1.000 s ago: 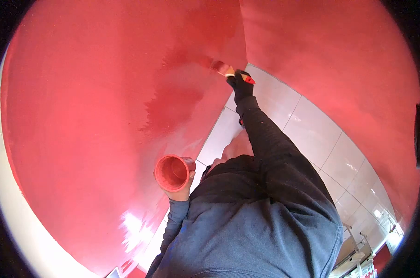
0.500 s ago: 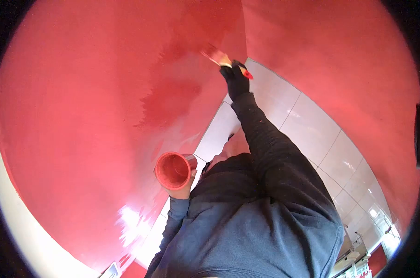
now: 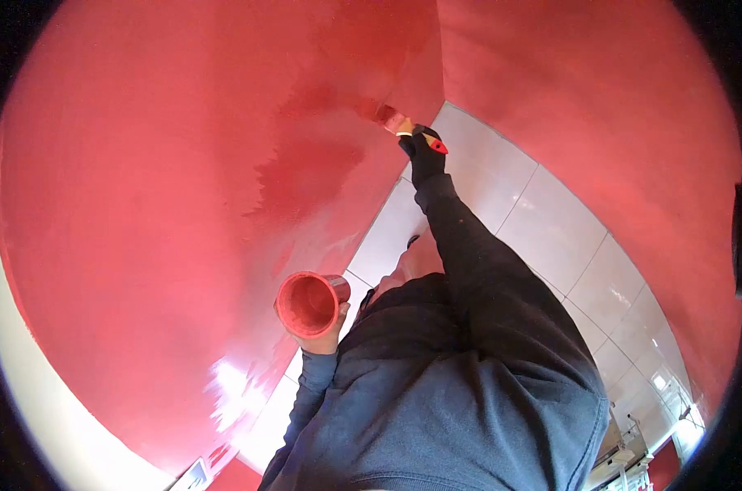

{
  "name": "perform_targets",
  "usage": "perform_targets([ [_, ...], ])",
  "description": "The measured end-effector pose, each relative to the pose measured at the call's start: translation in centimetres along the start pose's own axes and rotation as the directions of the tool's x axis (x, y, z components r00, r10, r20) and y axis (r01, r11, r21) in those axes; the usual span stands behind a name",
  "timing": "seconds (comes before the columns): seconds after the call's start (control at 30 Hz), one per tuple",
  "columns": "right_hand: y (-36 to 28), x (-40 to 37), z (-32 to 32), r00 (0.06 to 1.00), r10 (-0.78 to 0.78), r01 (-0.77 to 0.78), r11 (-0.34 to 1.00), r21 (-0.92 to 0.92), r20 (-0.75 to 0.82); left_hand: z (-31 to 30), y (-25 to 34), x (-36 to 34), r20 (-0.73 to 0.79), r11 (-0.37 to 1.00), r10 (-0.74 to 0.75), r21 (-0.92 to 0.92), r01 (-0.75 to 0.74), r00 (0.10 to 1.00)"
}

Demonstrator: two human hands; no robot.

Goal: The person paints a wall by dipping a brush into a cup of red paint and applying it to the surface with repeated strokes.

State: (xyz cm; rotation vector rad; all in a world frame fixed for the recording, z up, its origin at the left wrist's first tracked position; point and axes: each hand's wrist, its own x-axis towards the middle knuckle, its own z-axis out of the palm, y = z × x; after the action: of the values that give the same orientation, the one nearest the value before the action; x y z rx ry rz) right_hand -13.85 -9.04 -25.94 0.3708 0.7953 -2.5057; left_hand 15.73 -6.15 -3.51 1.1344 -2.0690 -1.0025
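My right hand [image 3: 426,155], in a black glove, grips a paintbrush [image 3: 403,126] by its handle, which ends in a red tip. The bristles are at the red wall [image 3: 166,164], close to the corner, among darker, wet-looking patches of paint [image 3: 309,172]. Lower down, my left hand [image 3: 328,340] is wrapped round a paint cup [image 3: 309,303] coated in red. The cup's mouth faces the camera, and red paint coats its inside. Most of the left fingers are hidden behind the cup.
A second red wall [image 3: 584,98] meets the first at the corner. Pale tiles [image 3: 502,172] cover the floor below me. White-framed items [image 3: 629,462] stand at the lower right. A dark object [image 3: 741,237] shows at the right edge.
The brush in my right hand has moved slightly down and to the right along the wall. My left hand holds the cup in nearly the same place.
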Motion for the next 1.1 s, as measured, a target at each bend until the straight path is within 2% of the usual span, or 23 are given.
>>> perform_targets([
  [0.07,-1.0,-0.2,2.5,1.0,0.009,-0.009,1.0,-0.019,0.005,0.1,0.3,0.3,0.011,0.997,0.046,0.061,-0.046,0.999],
  [0.17,-5.2,-2.2,7.8,0.968,-0.09,0.077,0.995,0.066,0.235,0.0,-0.1,0.2,0.001,0.997,0.047,0.053,-0.047,0.999],
  [0.27,-11.3,-5.1,13.1,0.942,-0.124,0.107,0.992,0.069,0.312,0.2,-0.3,0.2,0.008,0.998,0.05,0.044,-0.05,0.999],
  [0.33,-14.0,-6.4,15.5,0.858,-0.229,0.178,0.972,0.152,0.459,0.3,-0.5,0.2,0.001,0.998,0.055,0.033,-0.055,0.998],
  [0.37,-14.5,-6.9,15.9,0.86,-0.226,0.176,0.973,0.149,0.458,0.2,-0.5,0.2,-0.011,0.998,0.064,0.024,-0.064,0.998],
  [0.43,-15.4,-7.4,16.6,0.832,-0.255,0.136,0.955,0.265,0.492,0.1,-0.3,0.2,0.016,0.997,0.07,0.036,-0.07,0.997],
  [0.47,-14.1,-6.6,15.7,0.83,-0.26,0.139,0.953,0.267,0.493,0.1,-0.2,0.3,0.041,0.996,0.08,0.045,-0.082,0.996],
  [0.53,-8.0,-3.5,11.2,0.893,-0.118,0.055,0.986,0.155,0.434,0.1,0.3,0.6,0.05,0.995,0.094,0.038,-0.096,0.994],
  [0.6,-3.1,-1.9,5.5,0.968,0.009,-0.054,0.983,0.173,0.25,0.1,0.3,0.5,0.055,0.994,0.103,0.034,-0.105,0.993],
  [0.67,1.4,0.7,-2.1,0.983,-0.112,0.132,0.982,-0.133,0.148,0.1,0.1,0.4,0.036,0.994,0.099,0.053,-0.101,0.994],
  [0.73,2.5,1.2,-4.8,0.999,0.051,-0.051,0.996,-0.068,-0.013,0.0,-0.3,0.2,0.021,0.995,0.076,0.065,-0.078,0.997],
  [0.77,2.8,1.1,-4.6,0.994,0.07,-0.076,0.995,-0.06,-0.083,0.0,-0.4,0.1,0.014,0.996,0.05,0.071,-0.051,0.999],
  [0.8,3.0,1.4,-4.2,0.994,0.072,-0.077,0.995,-0.06,-0.083,0.0,-0.4,0.0,0.013,0.996,0.05,0.072,-0.05,0.999],
  [0.87,3.6,2.0,-3.1,0.996,0.083,-0.08,0.992,-0.094,0.032,-0.2,-0.5,-0.1,0.023,0.997,0.038,0.072,-0.04,0.999],
  [0.93,1.1,0.8,0.8,0.998,0.057,-0.055,0.995,-0.088,0.021,-0.1,-0.4,-0.1,0.03,0.998,0.029,0.052,-0.031,0.999],
  [1.0,-1.1,-0.4,3.4,0.995,-0.023,0.03,0.997,-0.065,0.102,0.0,-0.7,-0.1,0.034,0.999,0.02,0.028,-0.021,0.999],
  [1.03,-2.4,-1.1,4.5,0.984,-0.069,0.067,0.998,0.023,0.162,0.0,-1.0,-0.2,0.016,0.999,0.029,0.02,-0.029,0.999],
  [1.07,-4.2,-1.9,6.0,0.984,-0.068,0.066,0.998,0.016,0.164,0.0,-1.1,-0.3,-0.001,0.999,0.035,0.013,-0.035,0.999],
  [1.1,-6.5,-2.8,7.8,0.963,-0.088,0.081,0.996,0.036,0.253,0.1,-1.0,-0.3,-0.002,1.0,0.028,0.011,-0.028,1.0],
])
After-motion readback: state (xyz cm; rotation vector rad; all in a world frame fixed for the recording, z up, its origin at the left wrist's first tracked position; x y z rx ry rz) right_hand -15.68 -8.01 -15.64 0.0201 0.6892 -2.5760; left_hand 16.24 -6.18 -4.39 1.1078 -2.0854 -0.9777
